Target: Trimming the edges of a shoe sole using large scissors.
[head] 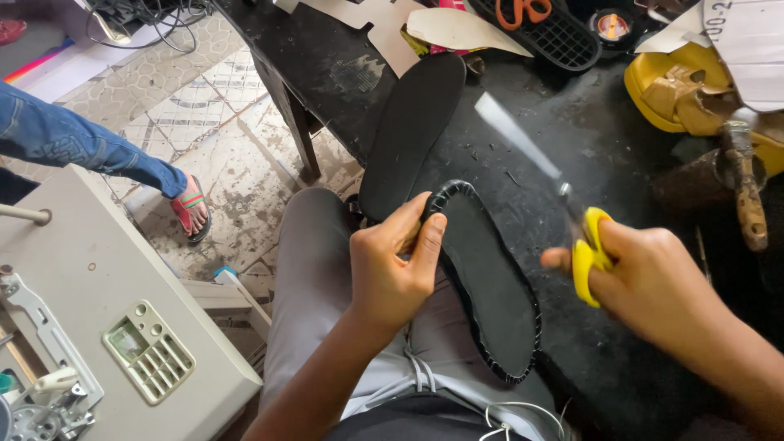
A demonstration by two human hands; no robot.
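The left hand [392,265] grips a black sole [490,286] at its upper end, thumb and fingers pinched over the stitched rim. The sole lies slanted across the person's lap, over grey trousers [314,302], with its lower end pointing toward the bottom right; its edge carries a ring of dark stitching all round.

The right hand [653,278] is closed round the yellow handles of scissors [563,192]. The blades point up and left, above the counter and just right of the sole, not touching it; they are blurred, so I cannot tell whether they are parted.

A second black sole [412,131] lies on the dark counter [588,139], just above the held one, its lower end near the left hand's fingers. Farther back on the counter sit pale paper patterns [457,28], a black mesh tray [555,37] with orange-handled scissors [523,11] on it, and a yellow sandal [678,94]. A hammer [747,184] with a worn wooden handle stands at the right edge.

At the left, a grey sewing machine [98,310] stands beside the lap. Another person's leg in jeans [73,143] crosses the tiled floor [204,114], the foot in a red sandal [194,208].
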